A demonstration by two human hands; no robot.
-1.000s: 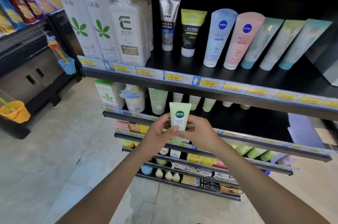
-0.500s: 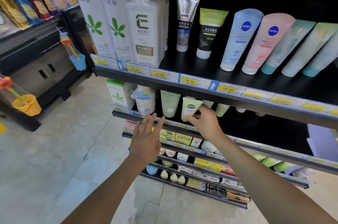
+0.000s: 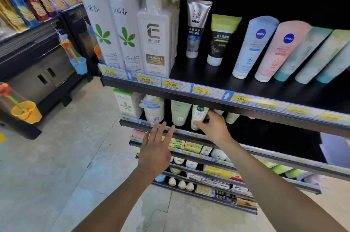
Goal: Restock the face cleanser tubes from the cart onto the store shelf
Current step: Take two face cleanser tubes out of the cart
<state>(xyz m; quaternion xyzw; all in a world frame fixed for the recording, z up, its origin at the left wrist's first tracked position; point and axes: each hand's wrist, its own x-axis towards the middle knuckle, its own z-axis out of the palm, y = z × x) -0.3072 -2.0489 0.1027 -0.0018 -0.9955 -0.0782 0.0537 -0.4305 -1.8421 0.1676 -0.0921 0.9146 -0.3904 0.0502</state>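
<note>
On the black shelf (image 3: pixel 284 131) the right hand (image 3: pixel 214 127) curls its fingers round a pale green tube (image 3: pixel 199 113); the left hand (image 3: pixel 155 153) hovers, fingers spread, above the grey floor (image 3: pixel 56 165).

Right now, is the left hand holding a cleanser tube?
No, the left hand is empty with fingers spread; only the right hand grips the pale green tube.

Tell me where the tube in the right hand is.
Head view, centre: the tube is on the second shelf, gripped by the right hand, right of a green tube and under the 18.00 tag.
</note>
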